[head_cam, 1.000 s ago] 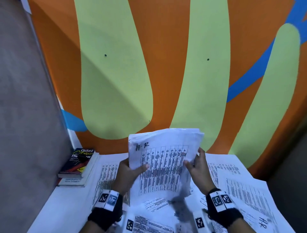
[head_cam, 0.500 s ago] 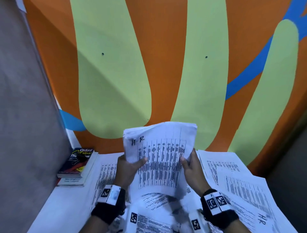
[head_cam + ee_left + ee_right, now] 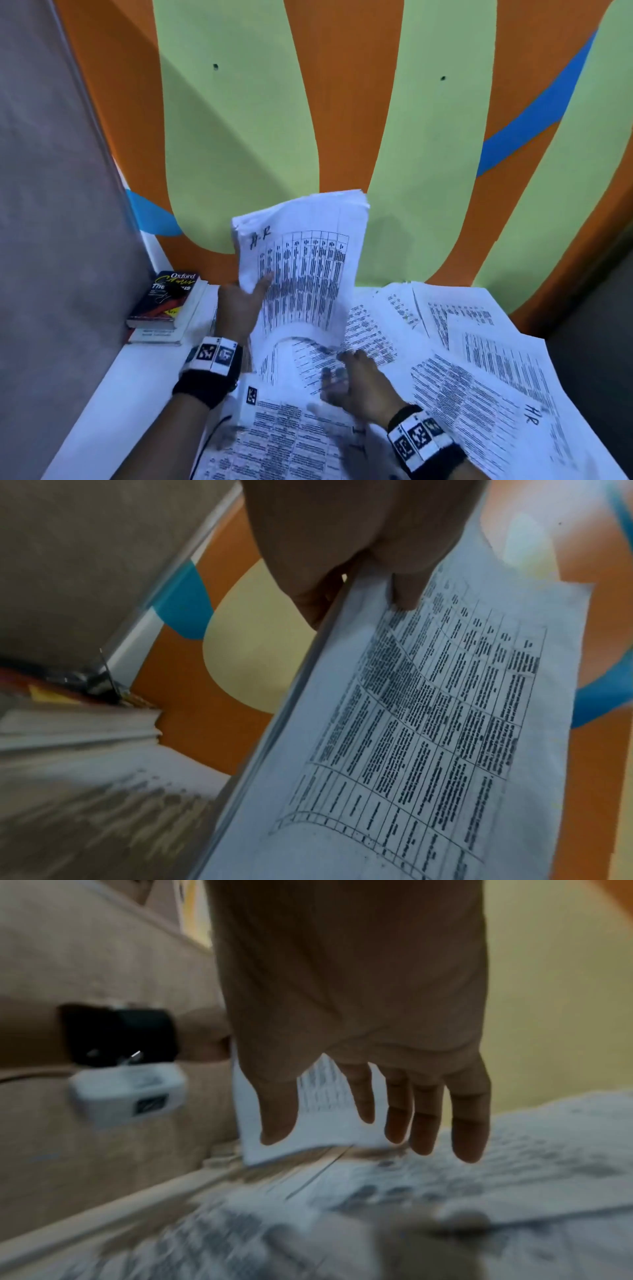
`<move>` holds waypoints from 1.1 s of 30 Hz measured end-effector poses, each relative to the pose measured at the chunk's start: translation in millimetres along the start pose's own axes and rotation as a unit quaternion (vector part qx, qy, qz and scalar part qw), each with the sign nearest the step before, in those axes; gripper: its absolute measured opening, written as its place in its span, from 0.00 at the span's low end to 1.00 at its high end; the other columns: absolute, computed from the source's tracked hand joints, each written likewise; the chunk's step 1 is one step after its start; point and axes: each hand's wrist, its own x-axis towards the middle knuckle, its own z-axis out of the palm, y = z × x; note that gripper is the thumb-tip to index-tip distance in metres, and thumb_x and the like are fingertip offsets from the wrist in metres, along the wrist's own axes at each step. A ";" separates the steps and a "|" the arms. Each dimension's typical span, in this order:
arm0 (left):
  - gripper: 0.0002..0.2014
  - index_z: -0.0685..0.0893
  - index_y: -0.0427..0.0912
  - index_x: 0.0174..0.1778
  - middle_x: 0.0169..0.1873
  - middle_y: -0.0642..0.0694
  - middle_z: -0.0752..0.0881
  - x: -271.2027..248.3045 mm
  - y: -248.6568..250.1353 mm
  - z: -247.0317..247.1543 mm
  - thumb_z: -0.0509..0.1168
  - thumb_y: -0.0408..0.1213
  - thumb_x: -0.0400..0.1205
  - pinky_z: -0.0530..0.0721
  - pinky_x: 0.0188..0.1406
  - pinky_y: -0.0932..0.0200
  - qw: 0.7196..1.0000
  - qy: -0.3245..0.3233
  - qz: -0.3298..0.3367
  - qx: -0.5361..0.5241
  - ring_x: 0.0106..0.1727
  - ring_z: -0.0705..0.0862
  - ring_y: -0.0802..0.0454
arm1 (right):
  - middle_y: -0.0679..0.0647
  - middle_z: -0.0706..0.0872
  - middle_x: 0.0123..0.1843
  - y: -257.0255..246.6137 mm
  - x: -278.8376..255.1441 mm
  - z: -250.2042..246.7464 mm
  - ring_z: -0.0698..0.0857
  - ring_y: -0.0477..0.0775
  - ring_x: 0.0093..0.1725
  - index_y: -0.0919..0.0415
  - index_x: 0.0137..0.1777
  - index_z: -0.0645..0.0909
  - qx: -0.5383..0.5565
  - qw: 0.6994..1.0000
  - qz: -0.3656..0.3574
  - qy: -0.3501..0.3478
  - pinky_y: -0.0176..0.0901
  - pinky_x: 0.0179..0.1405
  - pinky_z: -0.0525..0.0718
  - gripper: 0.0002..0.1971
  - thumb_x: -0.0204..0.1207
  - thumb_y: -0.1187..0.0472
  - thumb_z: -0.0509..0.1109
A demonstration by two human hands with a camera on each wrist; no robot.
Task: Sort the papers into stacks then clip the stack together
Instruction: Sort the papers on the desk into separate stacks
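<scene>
Left hand (image 3: pixel 239 305) alone pinches upright stack (image 3: pixel 301 270); right hand (image 3: pixel 356 383), fingers loose, over loose papers (image 3: pixel 479 404). Risk: one-sided grip lets sheets fan, slip.

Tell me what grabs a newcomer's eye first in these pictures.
First, the wall behind the table, painted in big orange, green and blue shapes. Next, the stack of printed papers marked "HR", held upright at centre by the left hand, while the open right hand hovers over loose sheets spread across the table. Two books sit stacked at the table's far left corner.
</scene>
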 end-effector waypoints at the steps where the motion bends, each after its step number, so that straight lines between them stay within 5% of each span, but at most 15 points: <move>1: 0.24 0.68 0.43 0.19 0.12 0.52 0.68 2.1 1.7 -6.0 0.74 0.43 0.75 0.62 0.19 0.64 1.000 0.015 0.011 0.013 0.15 0.63 0.59 | 0.59 0.72 0.68 -3.6 -1.8 11.9 0.73 0.61 0.67 0.56 0.74 0.66 -0.035 0.999 -0.015 -0.027 0.54 0.62 0.78 0.41 0.66 0.33 0.66; 4: 0.30 0.60 0.47 0.17 0.14 0.48 0.63 6.5 4.5 -22.2 0.73 0.44 0.76 0.59 0.22 0.60 0.997 0.044 0.031 0.061 0.18 0.62 0.52 | 0.61 0.70 0.68 -14.3 4.2 37.4 0.71 0.64 0.67 0.58 0.73 0.64 -0.153 0.984 -0.037 -0.089 0.62 0.64 0.74 0.52 0.53 0.24 0.62; 9: 0.23 0.71 0.41 0.21 0.19 0.45 0.73 1.3 4.0 -39.0 0.73 0.45 0.76 0.67 0.25 0.61 0.993 0.110 0.014 0.041 0.17 0.66 0.57 | 0.58 0.81 0.59 -11.7 21.8 63.2 0.79 0.61 0.62 0.55 0.68 0.66 -0.183 0.980 -0.050 -0.065 0.66 0.65 0.70 0.30 0.68 0.48 0.69; 12: 0.16 0.78 0.40 0.28 0.24 0.48 0.78 -0.5 13.0 -49.4 0.73 0.44 0.77 0.74 0.33 0.57 0.989 0.149 0.007 0.021 0.23 0.73 0.59 | 0.56 0.83 0.44 -19.6 25.2 56.9 0.84 0.62 0.56 0.57 0.51 0.75 -0.162 0.983 -0.066 -0.057 0.54 0.55 0.75 0.10 0.70 0.59 0.67; 13: 0.14 0.81 0.40 0.32 0.28 0.47 0.81 -1.3 19.5 -53.1 0.73 0.44 0.77 0.76 0.36 0.55 0.987 0.162 0.011 0.008 0.27 0.77 0.56 | 0.55 0.81 0.39 -19.4 27.1 54.7 0.85 0.62 0.52 0.56 0.43 0.74 -0.129 0.989 -0.058 -0.038 0.49 0.47 0.76 0.04 0.71 0.61 0.67; 16: 0.11 0.82 0.40 0.44 0.42 0.45 0.83 2.3 34.7 -71.0 0.73 0.44 0.77 0.76 0.42 0.56 0.977 0.209 0.034 -0.014 0.44 0.80 0.53 | 0.53 0.80 0.33 -11.3 32.2 41.6 0.83 0.54 0.37 0.55 0.30 0.68 0.006 1.000 0.007 0.010 0.37 0.28 0.73 0.14 0.71 0.61 0.70; 19: 0.19 0.77 0.37 0.34 0.34 0.41 0.79 14.9 40.4 -95.3 0.73 0.48 0.76 0.71 0.34 0.56 0.969 0.239 0.057 0.008 0.37 0.74 0.52 | 0.43 0.76 0.22 -1.7 33.5 17.2 0.76 0.39 0.22 0.51 0.25 0.70 0.169 0.982 0.070 0.044 0.28 0.21 0.72 0.18 0.74 0.63 0.70; 22: 0.19 0.76 0.36 0.34 0.33 0.42 0.78 25.3 40.1 -112.4 0.72 0.48 0.77 0.67 0.28 0.61 0.966 0.249 0.074 0.006 0.36 0.73 0.52 | 0.44 0.75 0.15 -1.6 36.8 8.2 0.72 0.39 0.13 0.58 0.26 0.75 0.350 0.923 0.149 0.057 0.29 0.17 0.70 0.16 0.74 0.67 0.72; 26: 0.15 0.76 0.41 0.34 0.39 0.42 0.79 23.4 43.8 -124.3 0.72 0.44 0.78 0.71 0.36 0.60 0.962 0.263 0.079 0.001 0.37 0.76 0.56 | 0.61 0.86 0.36 -29.4 78.0 22.8 0.83 0.55 0.31 0.70 0.41 0.85 0.334 0.916 0.207 0.084 0.47 0.32 0.84 0.10 0.68 0.62 0.75; 28: 0.13 0.76 0.39 0.37 0.41 0.42 0.79 20.9 42.0 -130.5 0.72 0.42 0.78 0.70 0.35 0.62 0.962 0.261 0.085 0.018 0.28 0.76 0.75 | 0.62 0.85 0.43 -51.7 95.2 27.5 0.84 0.58 0.40 0.73 0.51 0.83 0.295 0.924 0.230 0.081 0.42 0.31 0.82 0.16 0.68 0.62 0.75; 30: 0.12 0.76 0.38 0.39 0.41 0.43 0.80 19.1 38.4 -137.0 0.72 0.40 0.78 0.72 0.38 0.61 0.961 0.263 0.081 0.030 0.22 0.72 0.84 | 0.63 0.86 0.49 -73.1 110.3 34.5 0.87 0.60 0.49 0.72 0.56 0.81 0.242 0.939 0.234 0.065 0.41 0.35 0.82 0.21 0.69 0.57 0.77; 32: 0.13 0.75 0.43 0.33 0.32 0.48 0.83 19.4 33.0 -142.8 0.72 0.40 0.78 0.72 0.40 0.61 0.961 0.267 0.062 0.025 0.21 0.72 0.84 | 0.64 0.84 0.58 -90.1 125.7 46.3 0.86 0.63 0.56 0.68 0.56 0.80 0.180 0.954 0.231 0.068 0.47 0.46 0.84 0.27 0.67 0.48 0.78; 33: 0.15 0.73 0.47 0.30 0.26 0.59 0.82 18.7 31.3 -144.5 0.72 0.39 0.78 0.72 0.36 0.63 0.963 0.263 0.051 0.019 0.21 0.73 0.83 | 0.65 0.82 0.61 -96.8 129.7 52.5 0.84 0.64 0.59 0.66 0.58 0.79 0.153 0.958 0.236 0.064 0.50 0.50 0.84 0.30 0.65 0.44 0.79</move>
